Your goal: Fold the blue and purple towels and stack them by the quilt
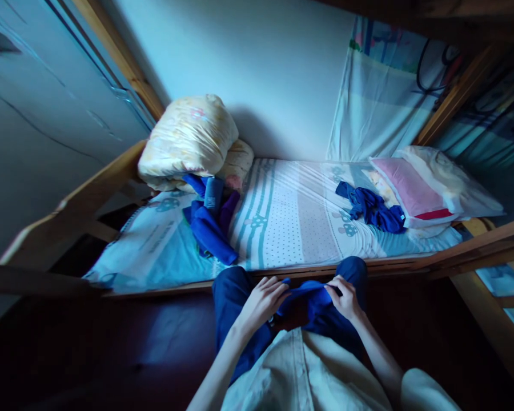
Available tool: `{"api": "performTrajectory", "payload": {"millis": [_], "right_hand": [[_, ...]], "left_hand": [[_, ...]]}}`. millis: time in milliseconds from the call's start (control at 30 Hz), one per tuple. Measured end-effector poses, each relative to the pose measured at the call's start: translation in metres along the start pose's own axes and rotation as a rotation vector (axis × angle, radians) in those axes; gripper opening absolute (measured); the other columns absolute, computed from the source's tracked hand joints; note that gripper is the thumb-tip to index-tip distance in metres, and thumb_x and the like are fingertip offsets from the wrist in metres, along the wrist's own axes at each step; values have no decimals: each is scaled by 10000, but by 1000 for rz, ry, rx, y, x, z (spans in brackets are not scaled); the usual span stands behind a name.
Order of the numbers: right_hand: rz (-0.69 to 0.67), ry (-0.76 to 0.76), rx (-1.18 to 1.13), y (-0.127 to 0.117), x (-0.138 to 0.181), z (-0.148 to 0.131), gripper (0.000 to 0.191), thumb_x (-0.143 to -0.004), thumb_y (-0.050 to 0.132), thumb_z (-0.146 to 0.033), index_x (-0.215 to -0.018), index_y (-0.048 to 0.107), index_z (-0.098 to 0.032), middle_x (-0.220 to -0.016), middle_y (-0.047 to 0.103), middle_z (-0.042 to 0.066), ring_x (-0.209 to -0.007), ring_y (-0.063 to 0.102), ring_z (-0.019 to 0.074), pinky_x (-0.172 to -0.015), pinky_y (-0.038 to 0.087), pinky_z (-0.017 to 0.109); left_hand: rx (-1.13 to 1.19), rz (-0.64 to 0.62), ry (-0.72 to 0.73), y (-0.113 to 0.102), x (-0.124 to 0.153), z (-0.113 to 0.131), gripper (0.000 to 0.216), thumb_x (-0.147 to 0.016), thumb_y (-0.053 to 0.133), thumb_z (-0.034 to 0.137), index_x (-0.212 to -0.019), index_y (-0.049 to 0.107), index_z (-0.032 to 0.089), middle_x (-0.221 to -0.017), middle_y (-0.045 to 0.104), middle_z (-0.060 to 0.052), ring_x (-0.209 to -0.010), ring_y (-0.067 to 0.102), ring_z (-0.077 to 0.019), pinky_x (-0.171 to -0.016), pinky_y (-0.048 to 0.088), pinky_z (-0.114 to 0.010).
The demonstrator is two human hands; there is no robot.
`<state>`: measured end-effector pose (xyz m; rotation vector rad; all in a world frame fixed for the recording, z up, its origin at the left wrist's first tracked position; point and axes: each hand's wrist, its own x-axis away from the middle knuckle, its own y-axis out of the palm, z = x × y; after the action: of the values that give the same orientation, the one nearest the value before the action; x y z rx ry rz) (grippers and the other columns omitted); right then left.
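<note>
Over my lap, a strip of bright blue cloth [304, 290] is stretched between my two hands; its exact kind does not show. My left hand [264, 298] pinches one end, fingers closed over it. At the opposite end my right hand [345, 297] grips the cloth between thumb and fingers. Beyond my knees, on the bed, lies a small pile of rolled blue clothes [214, 234], with a grey-blue roll [213, 194] and a purple roll [229, 211] among them. Farther right, a crumpled dark blue garment [370, 208] rests on the sheet.
A bulky yellow quilt [188, 140] is heaped at the bed's left end. On the right are a pink pillow [415, 185] and a clear plastic bag [462, 182]. The wooden bed frame [480, 245] rises at both ends, and a curtain [368, 108] hangs behind.
</note>
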<state>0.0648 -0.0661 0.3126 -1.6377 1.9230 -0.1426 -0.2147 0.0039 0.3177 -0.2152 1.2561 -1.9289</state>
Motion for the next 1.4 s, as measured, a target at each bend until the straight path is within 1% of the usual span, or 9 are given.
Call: {"api": "performTrajectory", "payload": {"millis": [233,367,467,567,700,833,1033,1167,1400], "right_hand": [[-20,-186,209,-30,-11,-38,223,-920,686,-387,-749,739,-254,-624,711,6,-580,655,155,-694,543,278],[-104,-220,279,-53,-8,-57,330,-917,677,-466,-686,717,-234,-584,693,-4,-582,650,135,-687,517,242],[-262,-99,280,-68,-1,-63,366,-877,697,-538,-685,718,-228,-591,689,-6,-601,638,136,-658,496,229],[-441,131,312,-74,7,-65,337,-790,783,-538,-723,740,-211,-666,709,0,-676,640,154,-657,477,227],[-735,388,353,-64,13,-66,321,-743,817,-479,-712,738,-169,-667,676,-12,-682,598,149,-611,411,220],[-957,505,388,-53,19,-67,285,-747,788,-431,-697,736,-155,-673,674,6,-673,588,151,-594,383,227],[-940,464,650,-65,17,-68,234,-862,683,-383,-940,782,-187,-973,737,107,-961,668,243,-829,457,285],[-937,366,722,-82,7,-63,197,-924,618,-317,-988,775,-219,-987,738,107,-992,681,247,-879,457,302],[-816,326,726,-105,5,-34,183,-933,577,-243,-966,756,-222,-997,734,91,-933,700,219,-830,478,284]], "left_hand": [[-48,-66,21,-4,15,-17,330,-999,488,352,-739,626,201,-731,616,-38,-783,572,-191,-741,456,-310],[-189,-36,-25,-16,32,-28,185,-928,569,248,-764,641,199,-792,638,-52,-834,579,-209,-740,475,-325],[-271,81,-89,-34,47,-44,149,-902,566,211,-807,680,201,-858,669,-70,-865,582,-220,-757,491,-341],[-251,240,-127,-56,60,-56,191,-927,531,226,-839,699,202,-899,686,-75,-863,597,-210,-786,517,-339],[-219,429,-189,-84,71,-57,215,-942,497,198,-925,711,208,-905,701,-65,-857,636,-193,-778,541,-305],[-276,578,-231,-107,77,-53,252,-926,484,139,-947,720,223,-891,721,-28,-843,680,-162,-789,541,-258],[-375,769,-183,-133,74,-54,267,-924,510,121,-939,756,223,-794,732,22,-700,690,-99,-713,511,-179],[-469,897,-279,-153,72,-62,179,-930,608,251,-869,775,233,-720,743,27,-627,680,-110,-640,493,-193],[-494,828,-378,-180,94,-78,272,-896,618,487,-783,785,306,-620,726,63,-507,643,-126,-517,472,-227]]}}
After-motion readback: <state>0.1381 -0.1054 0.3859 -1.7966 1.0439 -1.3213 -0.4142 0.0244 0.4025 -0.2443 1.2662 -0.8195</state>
